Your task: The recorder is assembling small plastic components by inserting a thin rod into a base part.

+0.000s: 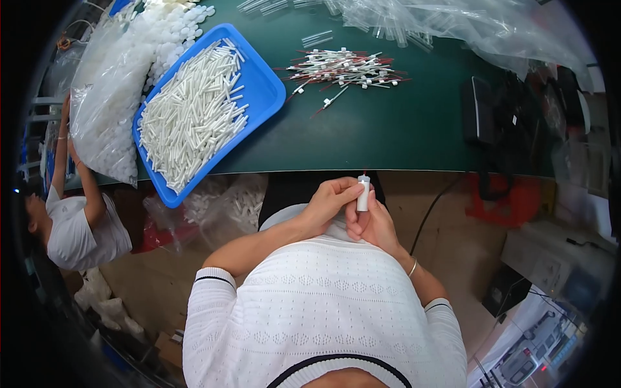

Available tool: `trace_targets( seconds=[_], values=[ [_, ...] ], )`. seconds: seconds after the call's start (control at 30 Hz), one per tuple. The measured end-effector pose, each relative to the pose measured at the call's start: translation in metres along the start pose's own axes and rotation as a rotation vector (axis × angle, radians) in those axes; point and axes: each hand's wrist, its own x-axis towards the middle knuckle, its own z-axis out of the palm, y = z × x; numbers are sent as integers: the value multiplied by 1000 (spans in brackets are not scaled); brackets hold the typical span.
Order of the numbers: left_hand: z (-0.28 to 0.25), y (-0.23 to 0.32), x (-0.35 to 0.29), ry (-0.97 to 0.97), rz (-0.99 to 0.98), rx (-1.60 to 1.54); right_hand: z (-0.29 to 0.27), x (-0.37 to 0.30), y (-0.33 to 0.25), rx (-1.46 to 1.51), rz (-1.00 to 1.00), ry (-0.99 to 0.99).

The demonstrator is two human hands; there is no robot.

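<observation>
A small white cylinder (363,196) with a paler, translucent-looking top is held upright just off the table's near edge. A thin red bit pokes out above it. My left hand (328,205) pinches the cylinder from the left near its upper part, thumb and fingers closed. From below and right, my right hand (377,227) is closed round its lower part, fingers curled. Beyond both hands, on the green table (362,139), lies a pile of thin white sticks with red ends and small white blocks (346,67).
A blue tray (264,90) full of short white rods stands on the left. Beside it lies a plastic bag (103,123) with white discs. Clear tubes (317,39) and plastic sheeting (446,22) lie at the back. A black box (477,111) sits right; another person (87,220) works far left.
</observation>
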Motion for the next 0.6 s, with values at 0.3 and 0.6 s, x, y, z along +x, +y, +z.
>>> trace_targets(
  seconds=[0.3, 0.6],
  values=[
    [3, 15, 16, -48, -43, -144, 14, 17, -10, 159, -38, 156],
    [-8, 11, 15, -99, -62, -244, 6, 17, -15, 122, 30, 104]
  ],
)
